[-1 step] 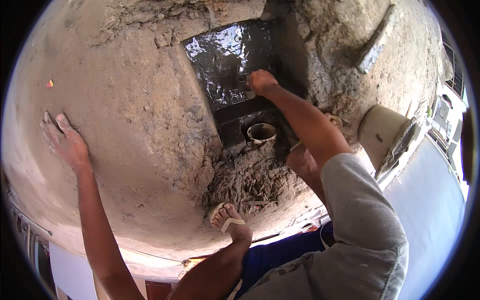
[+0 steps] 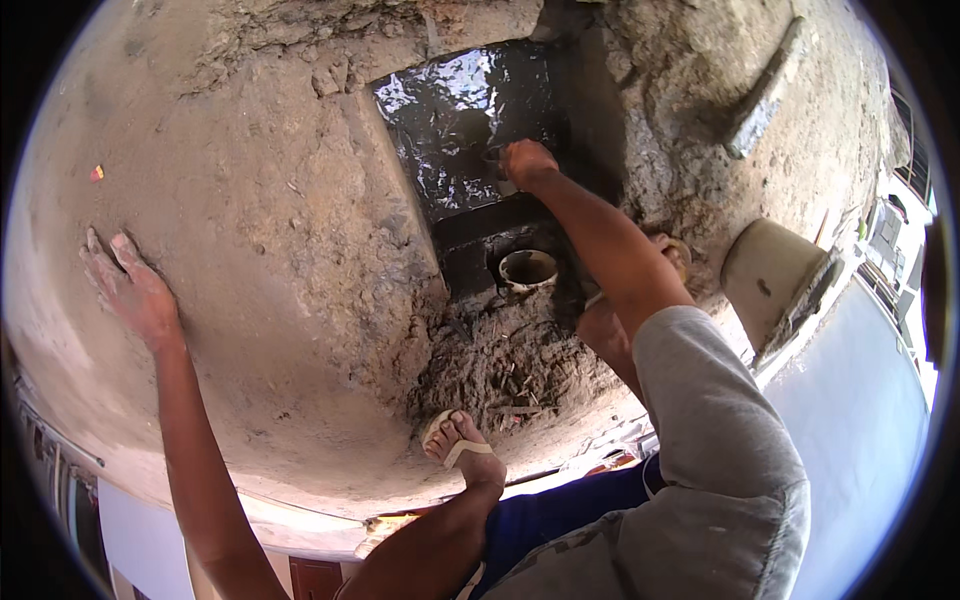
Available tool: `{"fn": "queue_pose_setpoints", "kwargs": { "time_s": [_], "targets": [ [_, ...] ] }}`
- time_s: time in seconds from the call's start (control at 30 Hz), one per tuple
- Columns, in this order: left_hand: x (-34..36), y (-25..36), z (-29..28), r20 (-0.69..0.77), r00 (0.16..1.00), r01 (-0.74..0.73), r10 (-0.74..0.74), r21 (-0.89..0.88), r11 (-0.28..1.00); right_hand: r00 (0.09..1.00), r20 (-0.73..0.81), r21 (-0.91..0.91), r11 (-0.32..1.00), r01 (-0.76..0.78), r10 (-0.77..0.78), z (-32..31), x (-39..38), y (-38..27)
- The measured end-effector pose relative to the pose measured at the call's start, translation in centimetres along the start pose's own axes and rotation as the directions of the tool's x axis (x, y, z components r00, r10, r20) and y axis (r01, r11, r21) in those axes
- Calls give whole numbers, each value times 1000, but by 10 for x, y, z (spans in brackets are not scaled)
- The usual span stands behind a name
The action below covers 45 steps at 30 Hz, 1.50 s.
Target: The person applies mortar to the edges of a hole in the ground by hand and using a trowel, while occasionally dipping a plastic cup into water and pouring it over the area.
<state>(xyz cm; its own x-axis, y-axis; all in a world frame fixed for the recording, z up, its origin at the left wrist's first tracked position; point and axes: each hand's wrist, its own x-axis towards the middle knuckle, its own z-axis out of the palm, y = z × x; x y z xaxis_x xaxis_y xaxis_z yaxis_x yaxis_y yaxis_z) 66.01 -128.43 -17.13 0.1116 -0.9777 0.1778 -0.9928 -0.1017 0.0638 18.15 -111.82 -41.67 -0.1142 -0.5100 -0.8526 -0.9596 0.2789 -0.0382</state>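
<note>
While left fingers [image 2: 97, 245] splay on soil [image 2: 250, 240], right fingers [image 2: 511, 158] curl closed.

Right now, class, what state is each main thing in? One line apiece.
Left hand: open, fingers spread, seemingly resting on ground
Right hand: curled, seemingly gripping a greyish tool
Pit: wet, shiny inside
Pipe: mouth open
Bucket: dirty around the rim
Bar-shaped piece: lying down
Left flip-flop: worn

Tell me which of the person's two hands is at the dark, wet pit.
The right hand, with fingers curled, is at the pit; the left hand is instead spread open over the brown ground, well off to the left.
</note>
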Motion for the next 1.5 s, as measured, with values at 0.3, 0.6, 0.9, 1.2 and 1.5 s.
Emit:
{"fn": "queue_pose_setpoints", "kwargs": {
  "time_s": [0.3, 0.6, 0.9, 1.2, 1.5],
  "targets": [
    [3, 19, -5, 76, 997, 24, -10, -190, 981, 976, -18, -28, 976, -218, 217, 33, 62, 16],
    [1, 16, -3, 84, 996, -21, 30, -110, 994, 979, -160, 117, 987, -111, 130, -14, 86, -63],
    [-2, 9, -4, 4, 998, 69, -69, -22, 997, 901, -424, 85, 986, 144, -95, -56, 19, -104],
    [-2, -4, 8, -116, 991, 63, -59, 31, 998, 666, -575, -57, 835, 547, -475, -177, -285, -6],
    [1, -36, 43, -251, 968, 14, 12, 101, 995, 704, -644, 575, 796, 188, 299, -188, -508, 169]
  ]
}}
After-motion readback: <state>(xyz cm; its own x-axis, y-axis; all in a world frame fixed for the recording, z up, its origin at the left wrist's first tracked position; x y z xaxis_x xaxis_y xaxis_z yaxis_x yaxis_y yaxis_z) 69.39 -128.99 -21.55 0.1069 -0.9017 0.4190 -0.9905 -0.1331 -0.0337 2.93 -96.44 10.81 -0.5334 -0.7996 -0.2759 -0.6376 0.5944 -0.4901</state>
